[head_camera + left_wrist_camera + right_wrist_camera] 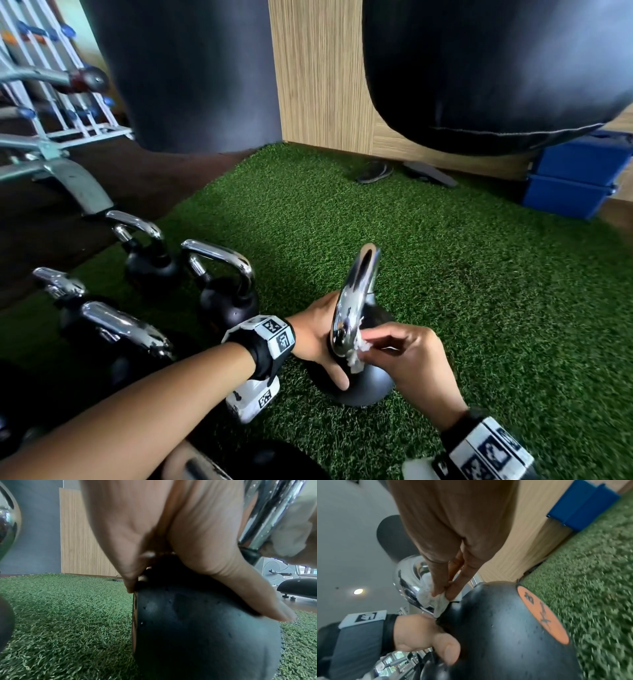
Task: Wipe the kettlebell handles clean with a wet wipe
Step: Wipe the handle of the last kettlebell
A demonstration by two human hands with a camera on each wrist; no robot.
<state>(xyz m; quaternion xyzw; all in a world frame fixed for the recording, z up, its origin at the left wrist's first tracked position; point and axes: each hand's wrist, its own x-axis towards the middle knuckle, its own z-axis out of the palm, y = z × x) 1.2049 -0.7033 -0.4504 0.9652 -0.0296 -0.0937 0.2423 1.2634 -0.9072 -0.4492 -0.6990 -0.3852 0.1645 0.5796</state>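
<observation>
Left hand [320,337] is clasping the black round kettlebell [373,387]; right hand [411,359] is pinching a white wet wipe [358,353] against its chrome handle [352,301]

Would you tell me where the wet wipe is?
In the head view, low centre, the wet wipe is pinched by the right hand against the chrome handle, beside the left hand gripping the kettlebell.

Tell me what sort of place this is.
Most likely a gym: a row of chrome-handled kettlebells on artificial turf, black punch bags hanging above, and what looks like an exercise bike in the left wrist view.
</observation>
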